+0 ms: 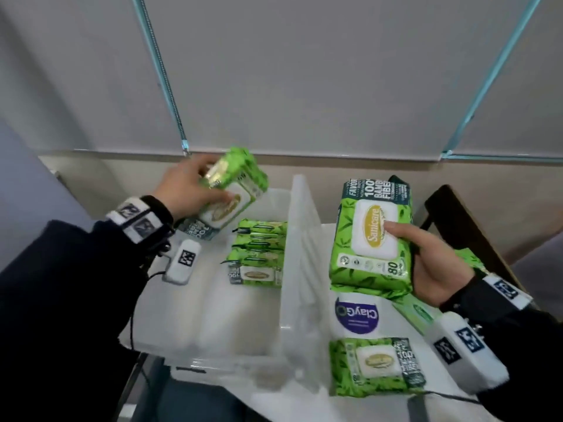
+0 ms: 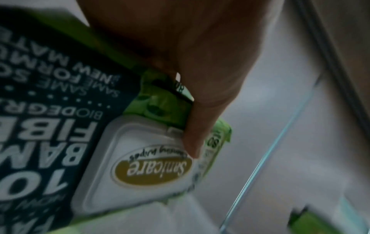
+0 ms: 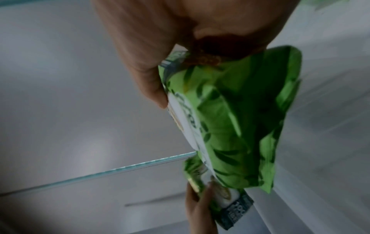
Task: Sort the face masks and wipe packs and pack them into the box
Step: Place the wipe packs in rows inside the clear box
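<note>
My left hand (image 1: 195, 190) grips two green wipe packs (image 1: 234, 190) together, tilted, above the far left of the clear plastic box (image 1: 300, 239); its thumb lies on the white lid (image 2: 140, 159) of the near pack. My right hand (image 1: 426, 257) holds another green wipe pack (image 1: 371, 236) (image 3: 230, 126) upright to the right of the box, thumb on its white lid. Several green wipe packs (image 1: 259, 254) stand on edge in a row inside the box. The left hand's packs (image 3: 222, 194) also show low in the right wrist view.
Right of the box a white and purple pack (image 1: 356, 315) lies on the white table, with a flat green wipe pack (image 1: 374, 365) nearer me. More green packs (image 1: 417, 312) lie under my right wrist. A dark chair back (image 1: 457, 220) stands at the far right.
</note>
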`<state>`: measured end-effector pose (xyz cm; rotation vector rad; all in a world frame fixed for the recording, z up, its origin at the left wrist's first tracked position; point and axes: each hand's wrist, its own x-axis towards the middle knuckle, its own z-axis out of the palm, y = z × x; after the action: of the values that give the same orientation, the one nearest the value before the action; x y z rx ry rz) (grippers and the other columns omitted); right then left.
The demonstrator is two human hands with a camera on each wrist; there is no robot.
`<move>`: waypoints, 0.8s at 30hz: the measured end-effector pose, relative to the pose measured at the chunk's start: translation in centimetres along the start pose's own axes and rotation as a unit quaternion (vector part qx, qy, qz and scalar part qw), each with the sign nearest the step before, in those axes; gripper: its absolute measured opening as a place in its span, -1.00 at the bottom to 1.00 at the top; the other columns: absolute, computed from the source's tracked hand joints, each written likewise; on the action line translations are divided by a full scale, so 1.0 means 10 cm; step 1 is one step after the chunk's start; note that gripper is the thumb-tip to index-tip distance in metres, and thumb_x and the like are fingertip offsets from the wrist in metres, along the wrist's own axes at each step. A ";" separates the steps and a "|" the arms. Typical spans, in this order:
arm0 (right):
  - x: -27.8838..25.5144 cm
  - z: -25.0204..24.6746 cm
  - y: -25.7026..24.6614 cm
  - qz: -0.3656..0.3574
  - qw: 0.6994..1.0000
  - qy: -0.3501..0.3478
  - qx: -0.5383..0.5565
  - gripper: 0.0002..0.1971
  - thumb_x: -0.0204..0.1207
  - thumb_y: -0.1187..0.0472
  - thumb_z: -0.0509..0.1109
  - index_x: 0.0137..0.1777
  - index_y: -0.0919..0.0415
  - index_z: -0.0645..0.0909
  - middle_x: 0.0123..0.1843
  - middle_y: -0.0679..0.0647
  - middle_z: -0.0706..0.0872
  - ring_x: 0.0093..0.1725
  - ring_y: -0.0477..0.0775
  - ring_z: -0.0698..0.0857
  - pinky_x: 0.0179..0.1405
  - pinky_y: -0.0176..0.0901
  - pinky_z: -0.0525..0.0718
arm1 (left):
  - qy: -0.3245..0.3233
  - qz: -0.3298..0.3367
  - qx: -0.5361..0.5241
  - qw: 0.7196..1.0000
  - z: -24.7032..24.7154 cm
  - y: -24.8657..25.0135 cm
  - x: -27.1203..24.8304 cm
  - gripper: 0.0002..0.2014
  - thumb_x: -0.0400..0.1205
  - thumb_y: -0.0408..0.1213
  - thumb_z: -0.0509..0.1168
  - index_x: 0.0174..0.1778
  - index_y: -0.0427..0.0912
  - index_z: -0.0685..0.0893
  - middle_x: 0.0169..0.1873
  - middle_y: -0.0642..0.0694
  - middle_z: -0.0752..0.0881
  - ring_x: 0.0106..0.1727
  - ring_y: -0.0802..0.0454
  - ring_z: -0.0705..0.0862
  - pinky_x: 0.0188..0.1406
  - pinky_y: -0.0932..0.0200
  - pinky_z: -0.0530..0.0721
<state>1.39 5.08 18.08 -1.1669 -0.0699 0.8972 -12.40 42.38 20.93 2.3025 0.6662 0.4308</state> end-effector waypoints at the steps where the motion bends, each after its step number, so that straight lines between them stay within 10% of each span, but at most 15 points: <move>1: 0.06 0.08 -0.01 0.001 1.000 0.002 -0.011 -0.52 0.46 0.16 0.43 0.38 0.28 0.71 0.28 0.37 0.79 0.30 0.41 0.76 0.20 0.48 0.70 | -0.031 0.011 0.075 0.997 0.06 -0.13 0.05 -0.29 0.30 -0.04 0.74 0.37 0.08 0.68 0.08 0.04 0.77 0.04 -0.01 0.74 0.00 0.17 0.59; 8: 0.44 0.49 -0.04 -0.012 0.997 0.015 -0.072 -0.43 0.45 0.12 0.48 0.46 0.33 0.64 0.32 0.39 0.76 0.33 0.43 0.73 0.25 0.42 0.73 | -0.342 0.174 0.330 0.863 1.22 -0.79 0.16 -0.17 0.34 0.25 0.60 0.56 0.22 0.54 0.32 0.05 0.75 0.29 -0.08 0.70 0.20 0.07 0.68; 13: 0.53 0.60 0.01 0.006 0.997 0.017 -0.077 -0.45 0.50 0.12 0.48 0.47 0.34 0.63 0.36 0.40 0.73 0.37 0.43 0.71 0.39 0.41 0.65 | -0.340 0.298 0.352 0.819 2.04 -1.13 -0.07 -0.31 0.37 0.06 0.61 0.42 -0.01 0.64 0.23 -0.09 0.57 0.18 -0.19 0.64 -0.15 0.00 0.67; 20: 0.52 0.60 0.16 0.009 0.995 0.007 -0.097 -0.48 0.53 0.21 0.53 0.46 0.39 0.61 0.34 0.43 0.74 0.32 0.46 0.72 0.30 0.32 0.73 | -0.288 0.250 0.289 0.878 2.17 -1.33 -0.04 -0.16 0.37 -0.03 0.61 0.60 0.00 0.47 0.30 -0.08 0.61 0.23 -0.17 0.64 0.04 -0.06 0.70; 24: 0.46 0.66 0.10 0.010 0.993 0.002 -0.119 -0.47 0.48 0.24 0.54 0.44 0.42 0.62 0.30 0.42 0.76 0.27 0.44 0.75 0.26 0.31 0.75 | -0.196 0.104 0.071 0.972 1.58 -0.83 0.22 -0.63 0.53 -0.02 0.56 0.25 0.08 0.75 0.18 0.06 0.77 0.16 0.02 0.74 0.19 0.03 0.72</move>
<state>0.70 13.18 18.30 -1.3941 -0.1654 0.9219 -6.01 40.51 4.24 2.5038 0.2676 0.0134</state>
